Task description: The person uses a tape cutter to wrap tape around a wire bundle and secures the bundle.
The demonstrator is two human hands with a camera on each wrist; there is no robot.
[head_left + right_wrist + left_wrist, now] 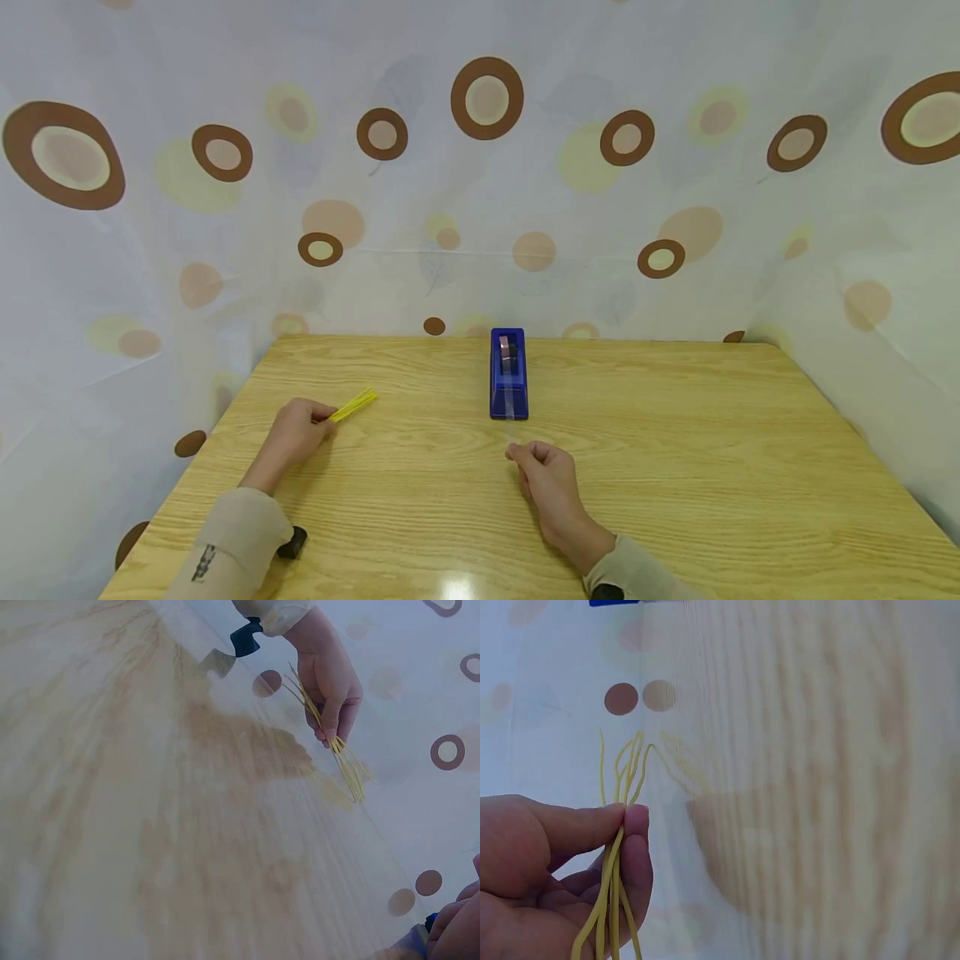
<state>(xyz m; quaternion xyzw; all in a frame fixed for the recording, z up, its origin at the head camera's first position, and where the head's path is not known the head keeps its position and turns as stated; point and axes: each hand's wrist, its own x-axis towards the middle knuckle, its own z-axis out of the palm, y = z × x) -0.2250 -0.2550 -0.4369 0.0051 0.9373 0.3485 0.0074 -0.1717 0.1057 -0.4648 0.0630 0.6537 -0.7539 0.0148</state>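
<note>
Between thumb and fingertips, my left hand pinches a thin bundle of yellow strings. In the left wrist view the strings look like bent, looped strands, with tails hanging below the fingers. A blue tape dispenser stands upright near the table's far edge, a tape roll in it. From it a strip of clear tape runs toward me. My right hand pinches the strip's free end, fingers curled. Only part of this hand shows at the right wrist view's lower right corner.
The light wooden table runs up to a patterned cloth hanging behind it and at both sides. A dark strap piece sticks out at the left sleeve; the right sleeve lies at the front edge.
</note>
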